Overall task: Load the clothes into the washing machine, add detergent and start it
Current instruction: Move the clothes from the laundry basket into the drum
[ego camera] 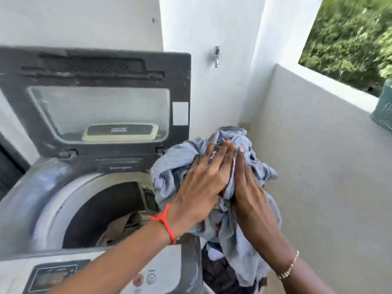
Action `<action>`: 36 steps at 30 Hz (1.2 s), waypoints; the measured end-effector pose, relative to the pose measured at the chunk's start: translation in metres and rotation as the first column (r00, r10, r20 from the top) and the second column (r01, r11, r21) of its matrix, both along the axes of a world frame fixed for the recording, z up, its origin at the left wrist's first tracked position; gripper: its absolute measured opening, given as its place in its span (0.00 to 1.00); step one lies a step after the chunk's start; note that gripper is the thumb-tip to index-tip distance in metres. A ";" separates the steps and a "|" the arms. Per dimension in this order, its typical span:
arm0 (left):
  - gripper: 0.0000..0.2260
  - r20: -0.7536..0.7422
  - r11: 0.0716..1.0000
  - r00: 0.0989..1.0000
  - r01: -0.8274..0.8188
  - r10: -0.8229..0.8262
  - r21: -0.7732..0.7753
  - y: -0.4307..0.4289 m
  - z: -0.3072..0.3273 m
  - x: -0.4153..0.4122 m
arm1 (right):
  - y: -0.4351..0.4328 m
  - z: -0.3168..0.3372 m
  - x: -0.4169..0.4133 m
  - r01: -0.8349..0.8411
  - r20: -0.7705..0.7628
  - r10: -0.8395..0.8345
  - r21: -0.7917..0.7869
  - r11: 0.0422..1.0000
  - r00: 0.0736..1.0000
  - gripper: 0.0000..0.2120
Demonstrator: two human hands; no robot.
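A top-loading washing machine (48, 187) stands at the left with its lid (101, 98) raised. Brownish cloth (125, 225) lies at the bottom of the drum. A bundle of light blue clothes (169, 166) hangs just right of the drum's opening, above the machine's right edge. My left hand (203, 183), with a red thread on the wrist, presses on the bundle from the left. From the right, my right hand (248, 187) holds the same bundle; a bracelet sits on that wrist. The detergent compartment (121, 167) is at the back of the opening.
The control panel (55, 274) with round buttons (151, 277) runs along the machine's front. Dark clothes (220, 274) lie piled to the right of the machine, below the bundle. A tap (216, 56) sticks out of the white wall. A green basket (384, 109) rests on the ledge at right.
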State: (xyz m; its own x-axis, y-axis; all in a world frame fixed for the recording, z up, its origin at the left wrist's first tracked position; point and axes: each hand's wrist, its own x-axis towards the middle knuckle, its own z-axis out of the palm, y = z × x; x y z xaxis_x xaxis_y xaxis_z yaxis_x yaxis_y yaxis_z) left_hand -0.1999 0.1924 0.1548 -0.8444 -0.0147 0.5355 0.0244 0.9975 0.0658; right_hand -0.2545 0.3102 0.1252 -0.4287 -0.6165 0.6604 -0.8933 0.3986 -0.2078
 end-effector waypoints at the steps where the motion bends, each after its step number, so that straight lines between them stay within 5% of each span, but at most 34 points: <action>1: 0.35 -0.052 1.000 0.999 -0.007 0.006 -0.020 -0.011 0.021 0.012 | -0.011 0.022 0.010 -0.033 -0.023 0.032 -0.033 0.999 0.999 0.34; 5: 0.33 -0.196 0.988 0.977 -0.109 0.086 -0.108 -0.058 0.081 0.062 | -0.066 0.084 0.046 -0.148 -0.114 0.132 -0.145 0.978 0.985 0.33; 9: 0.39 -0.194 0.955 0.950 -0.271 0.246 -0.120 -0.110 0.077 0.104 | -0.133 0.085 0.079 -0.199 -0.146 0.181 -0.118 0.973 0.973 0.31; 16: 0.37 0.042 0.888 0.892 -0.443 0.451 -0.120 -0.195 -0.046 0.144 | -0.235 -0.041 0.104 -0.310 0.063 0.303 0.189 0.932 0.951 0.33; 22: 0.32 0.352 0.882 0.809 -0.438 0.470 -0.171 -0.260 -0.153 0.149 | -0.291 -0.124 0.112 -0.328 0.199 0.268 0.405 0.853 0.943 0.35; 27: 0.24 0.552 0.862 0.668 -0.446 0.499 -0.241 -0.299 -0.241 0.139 | -0.336 -0.215 0.101 -0.460 0.413 0.243 0.582 0.671 0.878 0.50; 32: 0.27 0.653 0.819 0.533 -0.515 0.538 -0.254 -0.311 -0.264 0.125 | -0.355 -0.256 0.088 -0.393 0.419 0.105 0.695 0.602 0.902 0.34; 34: 0.37 0.662 0.846 0.559 -0.481 0.499 -0.232 -0.311 -0.271 0.120 | -0.349 -0.259 0.075 -0.423 0.476 -0.001 0.781 0.460 0.879 0.36; 36: 0.46 0.703 0.884 0.571 -0.430 0.425 -0.185 -0.307 -0.267 0.114 | -0.345 -0.252 0.065 -0.431 0.512 -0.103 0.802 0.413 0.853 0.42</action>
State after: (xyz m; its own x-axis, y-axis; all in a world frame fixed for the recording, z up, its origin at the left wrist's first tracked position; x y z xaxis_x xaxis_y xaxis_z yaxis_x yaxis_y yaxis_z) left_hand -0.0864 -0.1150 -0.1118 -0.8503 -0.4768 -0.2227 -0.4608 0.8790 -0.1223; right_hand -0.1895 -0.0347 -0.1265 -0.2942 -0.8079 -0.5107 -0.8726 0.4450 -0.2014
